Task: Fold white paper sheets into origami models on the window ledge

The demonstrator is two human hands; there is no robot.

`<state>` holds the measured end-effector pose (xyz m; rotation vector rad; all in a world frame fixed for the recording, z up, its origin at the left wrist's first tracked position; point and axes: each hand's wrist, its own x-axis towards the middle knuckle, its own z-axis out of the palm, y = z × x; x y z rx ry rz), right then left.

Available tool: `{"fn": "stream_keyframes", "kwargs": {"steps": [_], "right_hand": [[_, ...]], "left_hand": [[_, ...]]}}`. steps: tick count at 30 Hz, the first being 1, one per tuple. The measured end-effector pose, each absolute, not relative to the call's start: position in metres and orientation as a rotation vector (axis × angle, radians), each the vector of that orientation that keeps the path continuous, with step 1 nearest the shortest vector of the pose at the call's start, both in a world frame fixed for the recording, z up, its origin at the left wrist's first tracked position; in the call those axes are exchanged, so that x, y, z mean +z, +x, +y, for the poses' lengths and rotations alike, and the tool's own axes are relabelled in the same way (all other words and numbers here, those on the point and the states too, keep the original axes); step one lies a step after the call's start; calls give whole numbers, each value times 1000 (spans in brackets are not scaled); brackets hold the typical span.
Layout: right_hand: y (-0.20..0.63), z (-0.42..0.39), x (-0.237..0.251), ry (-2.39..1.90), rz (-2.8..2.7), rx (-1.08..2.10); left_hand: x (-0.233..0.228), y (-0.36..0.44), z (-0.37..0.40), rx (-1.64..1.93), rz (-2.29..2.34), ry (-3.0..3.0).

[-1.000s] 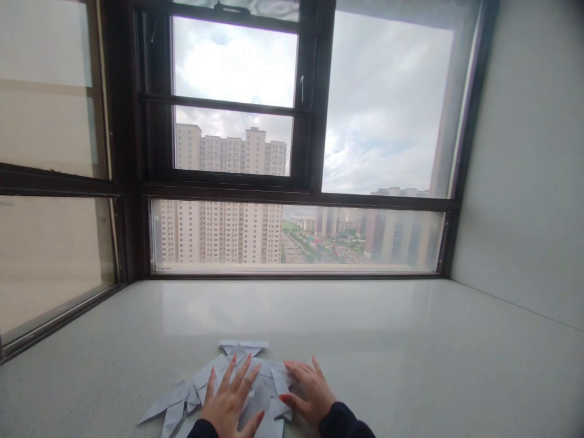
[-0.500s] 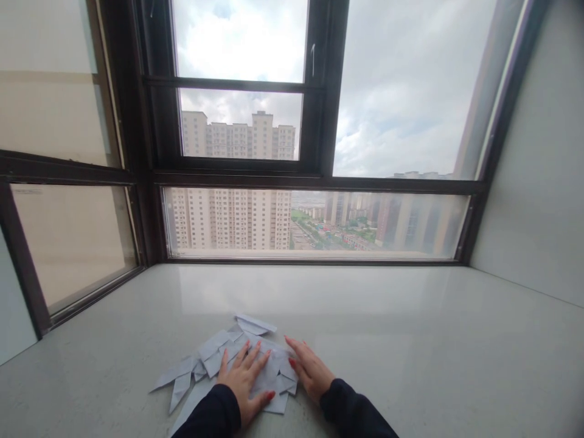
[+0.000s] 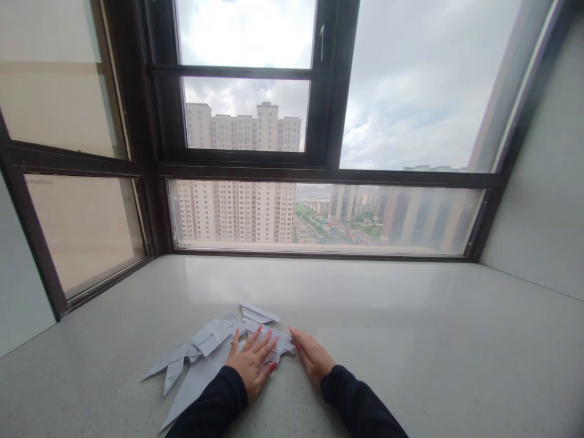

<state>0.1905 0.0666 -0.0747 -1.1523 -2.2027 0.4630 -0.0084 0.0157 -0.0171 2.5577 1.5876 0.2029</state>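
Note:
Folded white paper pieces [image 3: 210, 338] lie overlapping in a loose heap on the pale stone sill. My left hand [image 3: 250, 366] rests palm down on the right part of the heap with its fingers spread, hiding some pieces beneath. Against the heap's right edge stands my right hand [image 3: 314, 358], fingers stretched out and its side toward the paper; whether it pinches any piece is not visible. A long pointed paper strip [image 3: 196, 383] runs under my left forearm. Smaller pointed flaps [image 3: 173, 372] stick out at the far left, and a narrow folded piece [image 3: 259, 314] lies at the back.
The glossy sill [image 3: 410, 340] stretches out on both sides of the heap. Dark window frames [image 3: 328, 173] border it at the back and left, with tall buildings [image 3: 241, 213] outside. A white wall [image 3: 538, 201] closes off the right side.
The paper at the near right, below my left hand, no longer shows there. My left hand now lies nearer the heap's right edge. The whole view has shifted slightly.

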Motion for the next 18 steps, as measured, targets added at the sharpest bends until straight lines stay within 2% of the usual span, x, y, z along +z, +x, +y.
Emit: {"fn": "stream_keyframes", "kwargs": {"steps": [9, 13, 18], "right_hand": [[194, 63, -66, -1197, -2225, 473], [192, 61, -64, -1210, -2199, 462], [193, 63, -62, -1188, -2197, 496]], "left_hand": [[-1, -21, 14, 64, 1939, 2373], [1, -19, 15, 145, 2028, 2369], [-15, -1, 17, 329, 1853, 2496]]}}
